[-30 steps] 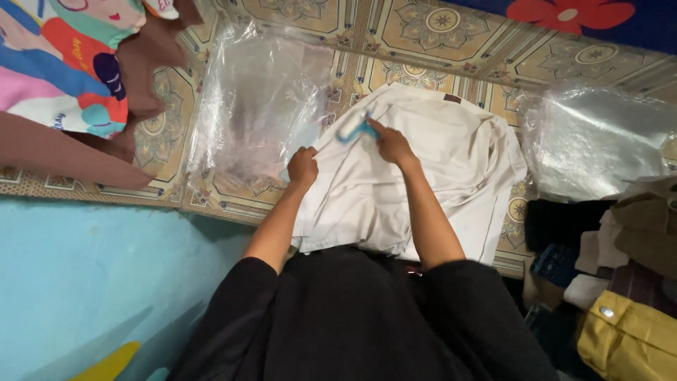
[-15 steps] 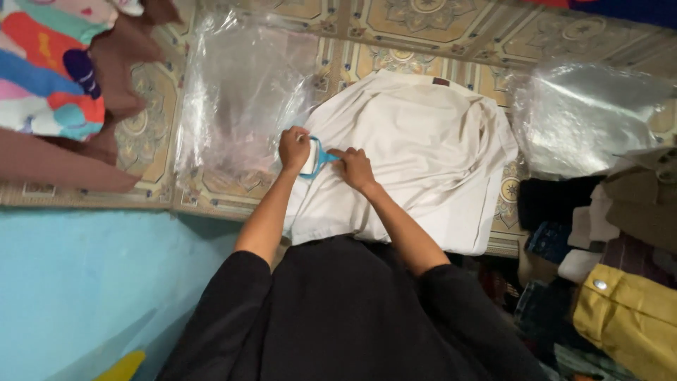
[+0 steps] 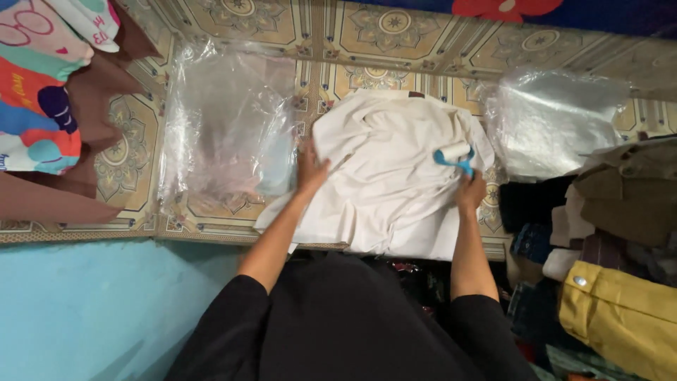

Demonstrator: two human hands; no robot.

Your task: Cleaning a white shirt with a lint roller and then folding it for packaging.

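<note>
Head view: your right hand [image 3: 470, 190] grips the blue lint roller [image 3: 453, 156], now moved across to the white shirt's [image 3: 391, 169] right edge. Your left hand [image 3: 310, 171] lies flat, fingers spread, pinning the shirt on the floor [image 3: 127, 148].

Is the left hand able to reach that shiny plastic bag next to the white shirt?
Probably yes. The left hand presses on the white shirt's left edge, and the clear plastic bag lies flat right beside it on the tiled floor, with nothing between them.

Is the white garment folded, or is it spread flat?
Folded, loosely: the white garment lies as a creased bundle with overlapping layers, left hand pressing one edge.
</note>
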